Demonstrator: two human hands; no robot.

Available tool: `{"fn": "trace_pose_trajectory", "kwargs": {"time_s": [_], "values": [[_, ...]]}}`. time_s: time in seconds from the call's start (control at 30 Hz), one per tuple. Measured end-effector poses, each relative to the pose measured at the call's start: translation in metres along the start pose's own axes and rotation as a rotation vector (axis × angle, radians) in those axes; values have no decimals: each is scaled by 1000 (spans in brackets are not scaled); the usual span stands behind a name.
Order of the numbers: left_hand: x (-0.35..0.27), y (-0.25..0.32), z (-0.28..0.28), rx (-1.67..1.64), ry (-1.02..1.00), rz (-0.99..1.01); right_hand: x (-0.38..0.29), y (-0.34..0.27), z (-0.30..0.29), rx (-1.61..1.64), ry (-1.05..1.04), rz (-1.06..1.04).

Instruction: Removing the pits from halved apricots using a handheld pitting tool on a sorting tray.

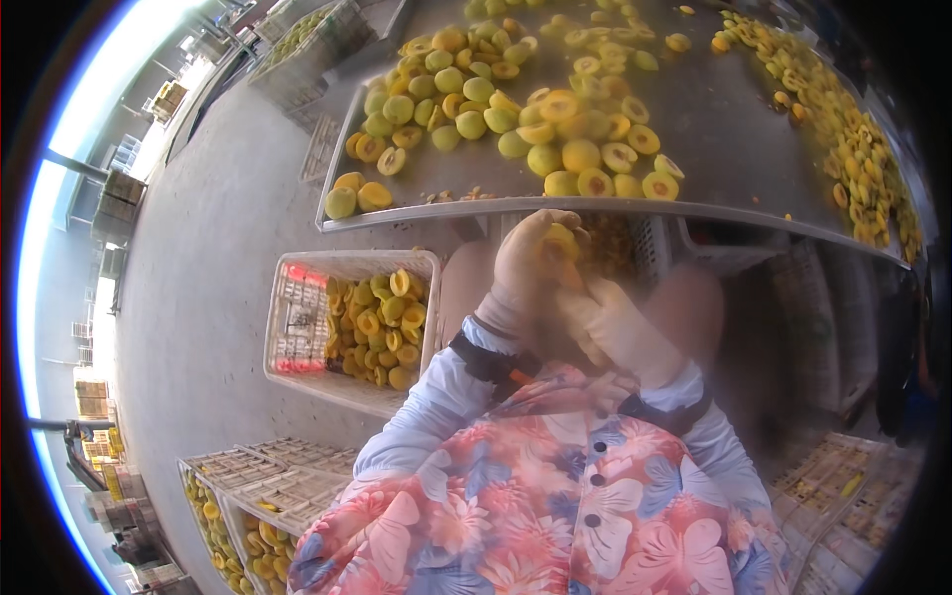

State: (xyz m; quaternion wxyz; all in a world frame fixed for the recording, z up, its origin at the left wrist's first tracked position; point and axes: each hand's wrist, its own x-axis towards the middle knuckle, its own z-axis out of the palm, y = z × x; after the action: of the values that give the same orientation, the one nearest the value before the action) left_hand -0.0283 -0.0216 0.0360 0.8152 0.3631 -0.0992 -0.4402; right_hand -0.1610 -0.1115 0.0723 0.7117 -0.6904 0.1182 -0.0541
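Note:
My left hand [517, 256], in a pale glove, holds a yellow peach half [559, 242] just below the metal table's front edge. Its fingers curl around the back of the fruit. Close against it is my right hand [625, 320], also gloved, with bent fingers pointing towards the peach. Haze and blur hide whether a tool sits in that hand. Beyond both hands, a heap of green-yellow peaches [476, 89], many of them cut in half with brown stone cavities showing, lies on the metal table [714, 141].
Left of my knees stands a white plastic crate [349, 394] of peach halves [379, 327]. More filled crates [275, 476] are at lower left. Another long pile of peach halves [855, 149] lines the table's right side. Crates [833, 483] also stand at lower right.

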Motion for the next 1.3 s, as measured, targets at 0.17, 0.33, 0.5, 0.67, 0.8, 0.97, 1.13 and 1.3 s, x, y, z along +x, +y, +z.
{"fn": "trace_pose_trajectory", "kwargs": {"time_s": [0.17,0.33,0.5,0.67,0.8,0.97,1.13,1.3], "values": [[-6,-5,2,-250,-144,26,-3,-5,-1,763,-161,520],[-6,-13,-16,111,64,169,0,0,17,329,-83,447],[4,-15,-12,-434,-307,-202,1,4,2,779,-320,582],[22,-37,-3,-582,-138,-106,8,56,-22,1307,-553,334],[22,-22,-42,96,423,378,19,55,-25,480,286,637],[-33,50,-88,172,682,554,12,76,-35,465,289,557],[-21,63,-104,1047,791,620,9,70,-37,429,184,536],[83,21,-23,1503,192,516,-1,60,-39,360,242,478]]}}
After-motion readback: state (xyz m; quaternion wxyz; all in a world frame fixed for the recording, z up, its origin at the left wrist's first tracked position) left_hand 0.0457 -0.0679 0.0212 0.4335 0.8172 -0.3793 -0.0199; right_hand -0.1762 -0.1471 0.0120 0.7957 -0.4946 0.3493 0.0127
